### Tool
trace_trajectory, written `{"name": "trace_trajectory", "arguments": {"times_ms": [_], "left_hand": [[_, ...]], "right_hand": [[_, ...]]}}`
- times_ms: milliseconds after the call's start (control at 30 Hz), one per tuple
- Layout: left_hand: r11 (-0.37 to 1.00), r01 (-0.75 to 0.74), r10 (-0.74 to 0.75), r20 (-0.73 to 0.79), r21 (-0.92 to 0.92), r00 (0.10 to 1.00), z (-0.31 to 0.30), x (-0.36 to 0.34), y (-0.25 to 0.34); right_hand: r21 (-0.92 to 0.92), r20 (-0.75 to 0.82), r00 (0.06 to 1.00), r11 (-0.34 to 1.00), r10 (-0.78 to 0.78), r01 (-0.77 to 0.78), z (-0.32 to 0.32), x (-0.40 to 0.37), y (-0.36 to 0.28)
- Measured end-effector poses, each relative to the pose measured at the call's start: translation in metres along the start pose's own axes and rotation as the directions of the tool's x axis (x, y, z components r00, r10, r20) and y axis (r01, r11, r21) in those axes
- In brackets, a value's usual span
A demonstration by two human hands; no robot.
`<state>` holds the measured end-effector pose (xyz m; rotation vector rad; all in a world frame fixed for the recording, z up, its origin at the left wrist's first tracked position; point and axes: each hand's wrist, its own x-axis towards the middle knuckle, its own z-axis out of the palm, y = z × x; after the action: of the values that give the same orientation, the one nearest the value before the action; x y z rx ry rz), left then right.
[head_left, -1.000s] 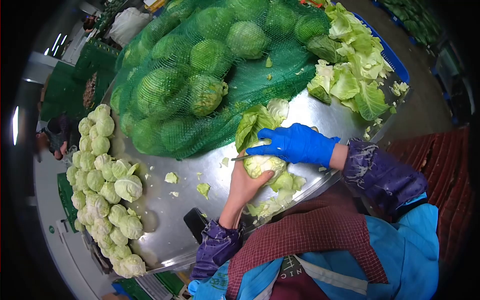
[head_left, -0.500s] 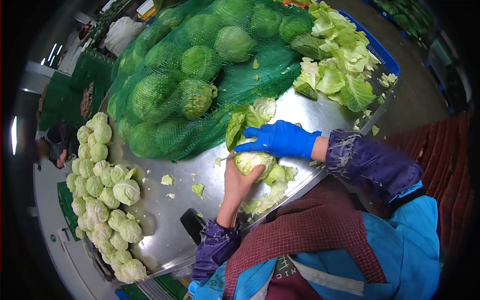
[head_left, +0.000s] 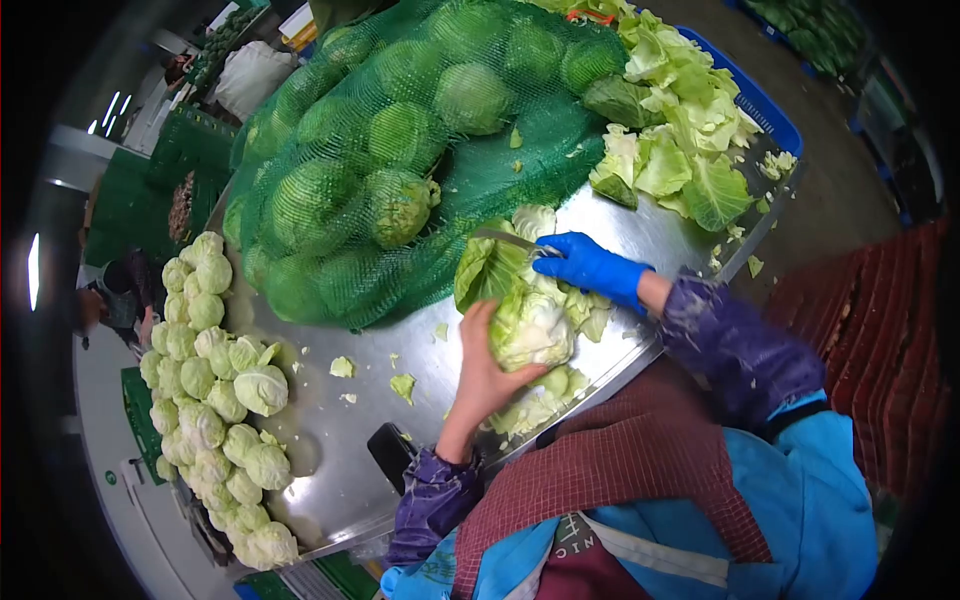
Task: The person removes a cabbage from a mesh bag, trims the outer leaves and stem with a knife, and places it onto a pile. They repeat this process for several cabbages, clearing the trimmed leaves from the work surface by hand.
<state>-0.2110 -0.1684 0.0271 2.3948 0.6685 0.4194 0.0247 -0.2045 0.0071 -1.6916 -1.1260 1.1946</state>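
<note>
At the left, small pale cabbages [head_left: 200, 377] are heaped on the metal table [head_left: 340, 420], and beside them larger heads are held in a green net bag [head_left: 361, 290]. Further right, near the table's front edge, the cabbage being handled [head_left: 540, 333] is cupped by the bare left hand [head_left: 484, 374], whose thumb and fingers are spread wide around its left and lower side.

The cabbage can be judged moderately heavy and firm at the core, but its outer leaves seem soft, easily torn and perhaps slippery where damp. It is best gripped low around the solid body, not by the loose leaf [head_left: 490, 268].

Just right of that leaf, the knife [head_left: 508, 238] is held in the blue-gloved right hand [head_left: 596, 270], closed around a mostly hidden handle. Half a second earlier, this hand was laid across the cabbage; now it has been drawn up and to the right, and more of the pale face is exposed. At the far right, stripped leaves [head_left: 690, 150] are piled by a blue basket [head_left: 770, 120].
</note>
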Motion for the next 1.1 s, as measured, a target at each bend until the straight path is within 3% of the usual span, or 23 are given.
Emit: {"name": "trace_trajectory", "arguments": {"times_ms": [33, 67, 100, 167, 200, 267, 300, 333, 400, 433, 500, 533, 600, 667, 700, 733, 800, 867, 1033, 1100], "left_hand": [[0.914, 0.25, -0.282, -0.056, -0.319, 0.958, 0.0, -0.009, -0.003], [0.674, 0.423, -0.542, -0.016, -0.605, 0.84, -0.002, -0.013, -0.007], [0.673, 0.428, -0.544, -0.012, -0.604, 0.839, -0.007, -0.013, -0.005], [0.341, 0.476, -0.669, 0.147, -0.81, 0.729, -0.019, -0.011, 0.002], [0.339, 0.476, -0.675, 0.143, -0.811, 0.724, -0.015, -0.009, -0.002], [0.532, 0.508, -0.676, 0.022, -0.678, 0.737, -0.005, -0.006, -0.009], [0.608, 0.519, -0.672, -0.04, -0.601, 0.74, -0.003, -0.004, -0.004], [0.604, 0.524, -0.675, -0.037, -0.601, 0.737, 0.002, -0.006, -0.005], [0.818, 0.429, -0.529, -0.211, -0.383, 0.822, 0.015, -0.009, -0.007], [0.841, 0.385, -0.492, -0.242, -0.379, 0.836, 0.016, -0.009, 0.001], [0.879, 0.368, -0.45, -0.273, -0.304, 0.85, 0.018, -0.008, 0.014], [0.91, 0.351, -0.405, -0.296, -0.222, 0.865, 0.018, -0.01, 0.019], [0.908, 0.358, -0.411, -0.288, -0.219, 0.865, 0.017, -0.007, 0.024], [0.917, 0.363, -0.397, -0.295, -0.164, 0.869, 0.017, -0.006, 0.026], [0.916, 0.366, -0.4, -0.293, -0.164, 0.868, 0.018, -0.006, 0.026], [0.924, 0.356, -0.383, -0.311, -0.141, 0.87, 0.02, -0.005, 0.026], [0.929, 0.35, -0.37, -0.327, -0.12, 0.87, 0.023, -0.004, 0.028], [0.957, 0.288, -0.284, -0.322, -0.036, 0.903, 0.023, -0.003, 0.031], [0.947, 0.32, -0.306, -0.337, -0.014, 0.89, 0.024, 0.003, 0.03], [0.946, 0.325, -0.31, -0.345, -0.016, 0.886, 0.025, 0.003, 0.03]], "right_hand": [[0.179, 0.005, 0.999, 0.982, 0.054, -0.054, 0.004, -0.004, 0.003], [0.182, 0.008, 0.998, 0.982, 0.058, -0.058, 0.008, -0.009, 0.005], [0.219, -0.027, 0.995, 0.972, 0.093, -0.085, 0.012, -0.015, 0.003], [0.35, -0.023, 0.986, 0.925, 0.165, -0.147, 0.026, -0.031, -0.003], [0.314, -0.036, 0.991, 0.943, 0.13, -0.112, 0.031, -0.041, -0.02], [0.045, -0.193, 0.935, 0.95, -0.296, 0.31, 0.052, -0.039, 0.007], [0.233, -0.015, 0.999, 0.971, -0.046, 0.048, 0.039, -0.044, 0.014], [0.09, -0.022, 0.997, 0.993, -0.068, 0.07, 0.025, -0.04, 0.019], [-0.195, -0.16, 0.987, 0.98, 0.007, -0.039, 0.002, -0.034, 0.032], [-0.2, -0.165, 0.986, 0.979, 0.006, -0.039, -0.002, -0.037, 0.02], [-0.624, -0.233, 0.956, 0.782, -0.177, -0.007, -0.004, -0.054, -0.009], [-0.545, -0.106, 0.96, 0.823, -0.26, 0.163, -0.001, -0.061, -0.012], [-0.44, -0.013, 0.893, 0.804, -0.451, 0.4, 0.018, -0.072, -0.02], [-0.353, -0.052, 0.893, 0.845, -0.446, 0.402, 0.034, -0.085, -0.028], [-0.36, -0.059, 0.951, 0.895, -0.305, 0.265, 0.038, -0.088, -0.033], [-0.357, -0.059, 0.951, 0.896, -0.302, 0.263, 0.039, -0.087, -0.036], [-0.46, -0.02, 0.966, 0.86, -0.256, 0.219, 0.038, -0.085, -0.038], [-0.512, 0.039, 0.96, 0.82, -0.277, 0.258, 0.033, -0.074, -0.037], [-0.613, 0.114, 0.899, 0.682, -0.422, 0.398, 0.03, -0.05, -0.022], [-0.606, 0.143, 0.921, 0.704, -0.363, 0.371, 0.028, -0.047, -0.027]]}}
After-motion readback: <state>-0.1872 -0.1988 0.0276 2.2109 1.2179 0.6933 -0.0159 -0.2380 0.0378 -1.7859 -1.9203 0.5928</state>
